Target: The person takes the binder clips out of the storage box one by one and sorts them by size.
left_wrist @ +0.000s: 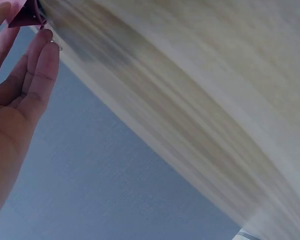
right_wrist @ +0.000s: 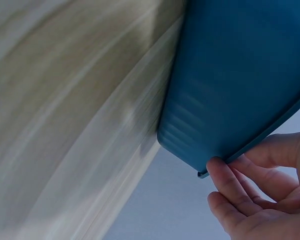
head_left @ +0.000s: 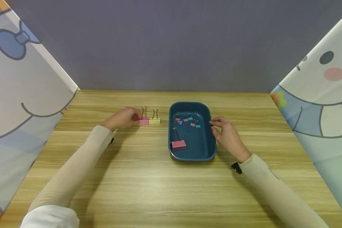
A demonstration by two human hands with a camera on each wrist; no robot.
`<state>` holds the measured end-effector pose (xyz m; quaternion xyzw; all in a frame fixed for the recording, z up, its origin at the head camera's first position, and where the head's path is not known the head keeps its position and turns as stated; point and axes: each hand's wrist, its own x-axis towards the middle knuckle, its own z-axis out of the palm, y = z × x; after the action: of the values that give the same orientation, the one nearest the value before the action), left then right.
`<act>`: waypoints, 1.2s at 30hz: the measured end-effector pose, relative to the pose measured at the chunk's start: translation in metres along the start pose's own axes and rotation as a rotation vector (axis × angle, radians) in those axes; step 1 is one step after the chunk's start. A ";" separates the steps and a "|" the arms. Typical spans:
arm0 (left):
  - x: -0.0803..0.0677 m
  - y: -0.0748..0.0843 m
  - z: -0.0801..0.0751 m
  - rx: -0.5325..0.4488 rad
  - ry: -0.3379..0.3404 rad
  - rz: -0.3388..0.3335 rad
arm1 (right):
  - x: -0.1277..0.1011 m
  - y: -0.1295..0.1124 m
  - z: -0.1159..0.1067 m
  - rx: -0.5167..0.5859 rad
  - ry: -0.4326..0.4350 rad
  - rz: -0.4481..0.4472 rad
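My left hand [head_left: 125, 118] pinches one end of a large pink binder clip [head_left: 144, 121] standing on the table with its wire handle up. In the left wrist view the clip's dark pink end [left_wrist: 27, 16] shows between thumb and fingers. Right beside it stands a yellow binder clip [head_left: 155, 121]. My right hand [head_left: 226, 133] grips the right rim of a blue tray [head_left: 192, 159]; the right wrist view shows thumb and fingers on that rim [right_wrist: 257, 140]. Another large pink binder clip [head_left: 178, 145] lies at the tray's near left.
Inside the tray's far half lie several small binder clips, among them a pink one [head_left: 186, 120], a blue one [head_left: 180, 123] and a teal one [head_left: 198, 126]. A grey wall [head_left: 171, 47] closes off the wooden table [head_left: 148, 190] at the back, with printed panels at both sides.
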<state>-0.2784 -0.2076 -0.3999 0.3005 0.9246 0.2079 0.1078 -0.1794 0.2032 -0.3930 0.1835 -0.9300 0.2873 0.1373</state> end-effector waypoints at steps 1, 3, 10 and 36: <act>-0.001 0.000 -0.001 -0.005 0.005 -0.006 | 0.000 0.000 0.000 0.000 0.000 0.001; -0.002 0.001 -0.002 -0.016 0.015 -0.020 | 0.000 0.000 0.000 0.002 -0.002 0.006; -0.005 0.007 -0.007 -0.026 0.040 -0.034 | 0.000 -0.001 -0.001 0.000 -0.009 0.012; -0.016 0.081 -0.008 0.086 0.237 0.277 | -0.004 0.000 0.001 0.000 0.001 -0.005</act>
<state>-0.2268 -0.1603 -0.3555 0.4028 0.8885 0.2152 -0.0446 -0.1757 0.2041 -0.3954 0.1854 -0.9296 0.2870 0.1385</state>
